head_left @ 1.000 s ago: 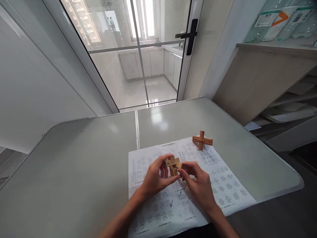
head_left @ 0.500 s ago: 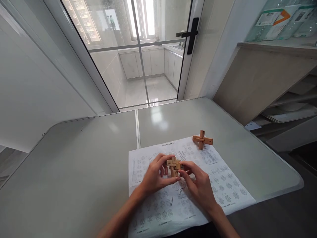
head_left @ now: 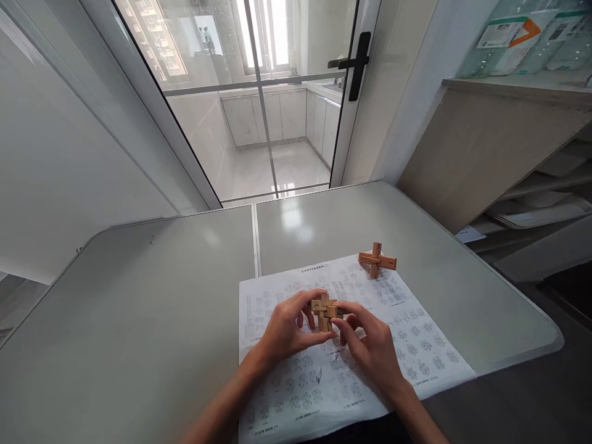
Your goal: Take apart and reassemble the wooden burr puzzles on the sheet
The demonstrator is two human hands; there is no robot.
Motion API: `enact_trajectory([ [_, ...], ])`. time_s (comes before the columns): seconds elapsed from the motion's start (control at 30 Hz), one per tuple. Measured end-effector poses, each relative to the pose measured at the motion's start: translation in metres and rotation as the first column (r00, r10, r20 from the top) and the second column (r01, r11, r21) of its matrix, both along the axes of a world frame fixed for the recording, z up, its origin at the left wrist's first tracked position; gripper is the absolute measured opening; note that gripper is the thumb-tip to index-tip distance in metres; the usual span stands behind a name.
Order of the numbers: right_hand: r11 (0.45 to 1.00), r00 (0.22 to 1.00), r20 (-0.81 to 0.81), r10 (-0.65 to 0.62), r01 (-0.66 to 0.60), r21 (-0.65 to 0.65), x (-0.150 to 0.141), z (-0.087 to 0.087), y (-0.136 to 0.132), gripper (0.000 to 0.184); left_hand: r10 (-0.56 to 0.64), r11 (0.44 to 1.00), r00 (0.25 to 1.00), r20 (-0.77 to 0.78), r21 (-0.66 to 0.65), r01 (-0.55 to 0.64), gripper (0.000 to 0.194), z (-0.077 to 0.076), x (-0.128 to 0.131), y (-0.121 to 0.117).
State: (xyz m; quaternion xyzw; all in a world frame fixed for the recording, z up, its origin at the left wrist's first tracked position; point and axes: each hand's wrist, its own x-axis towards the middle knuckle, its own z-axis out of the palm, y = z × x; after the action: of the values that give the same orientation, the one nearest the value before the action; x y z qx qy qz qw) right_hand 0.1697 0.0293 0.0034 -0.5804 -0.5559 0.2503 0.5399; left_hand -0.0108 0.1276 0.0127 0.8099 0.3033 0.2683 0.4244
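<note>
Between my two hands is a small wooden burr puzzle [head_left: 325, 309] of interlocking light-brown pieces, with dark numbers marked on some of them. My left hand [head_left: 289, 324] grips it from the left, fingers on top and thumb beneath. From the right, my right hand [head_left: 370, 336] pinches a projecting piece between thumb and fingers. Both hold it just above a large printed paper sheet [head_left: 419, 333] covered in rows of small diagrams. A second, redder wooden cross puzzle [head_left: 377, 260] lies on the sheet's far right edge, apart from my hands.
The sheet lies on a grey-green table [head_left: 139, 320] with a pale seam across it. Beyond the table stands a glass door with a black handle [head_left: 359, 65]. A shelf unit [head_left: 499, 129] on the right carries several clear plastic bottles [head_left: 513, 46].
The view has shifted very slightly. Both hands stay on the puzzle, with only a tiny movement of the right fingers at its right end.
</note>
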Motion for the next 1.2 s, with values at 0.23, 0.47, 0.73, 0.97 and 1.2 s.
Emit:
enact_trajectory([
  [0.23, 0.999, 0.999, 0.031, 0.008, -0.009, 0.032, 0.000, 0.000, 0.000, 0.015, 0.003, 1.000, 1.000, 0.012, -0.001, -0.003, 0.066, -0.002, 0.000, -0.002],
  [0.47, 0.999, 1.000, 0.007, 0.008, -0.008, 0.034, -0.003, -0.004, 0.002, 0.018, 0.043, 0.988, 0.998, 0.040, 0.148, -0.049, 0.065, -0.007, 0.001, -0.005],
  [0.73, 0.992, 0.994, -0.099, 0.054, -0.064, -0.106, -0.009, -0.001, 0.007, 0.026, 0.088, 0.875, 0.995, 0.040, 0.475, -0.096, 0.056, -0.012, 0.004, -0.005],
  [0.97, 0.996, 0.998, -0.065, -0.017, 0.012, -0.085, -0.008, -0.004, 0.006, 0.025, 0.087, 0.888, 0.996, 0.020, 0.451, -0.087, 0.056, -0.008, 0.005, -0.007],
  [1.2, 0.999, 0.993, -0.114, 0.010, -0.015, -0.043, -0.005, -0.003, 0.003, 0.026, 0.044, 0.988, 0.983, 0.176, 0.137, -0.069, 0.058, 0.001, 0.005, -0.004],
])
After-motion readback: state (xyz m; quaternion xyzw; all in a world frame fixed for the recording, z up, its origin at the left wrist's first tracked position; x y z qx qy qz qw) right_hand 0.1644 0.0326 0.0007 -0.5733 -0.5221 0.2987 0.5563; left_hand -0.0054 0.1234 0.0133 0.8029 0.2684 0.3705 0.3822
